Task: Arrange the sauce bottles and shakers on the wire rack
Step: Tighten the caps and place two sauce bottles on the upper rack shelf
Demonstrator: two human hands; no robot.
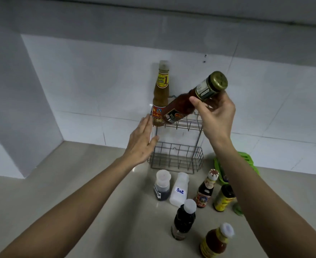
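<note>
A two-tier wire rack (177, 161) stands on the counter against the tiled wall. A tall brown sauce bottle (160, 95) stands upright at the left of its top tier. My right hand (215, 114) grips the neck of a red chili sauce bottle (183, 105) with a gold cap, tilted, its base over the top tier beside the brown bottle. My left hand (141, 140) rests flat and open against the rack's left side. In front of the rack stand a dark shaker (161, 185), a white "Salt" shaker (179, 189) and several sauce bottles (183, 219).
A green plastic object (246, 161) lies right of the rack, partly behind my right forearm. A dark bottle with a yellow label (223, 199) and a red-sauce bottle (215, 241) stand near the counter's front right. The wall corner juts out at the left.
</note>
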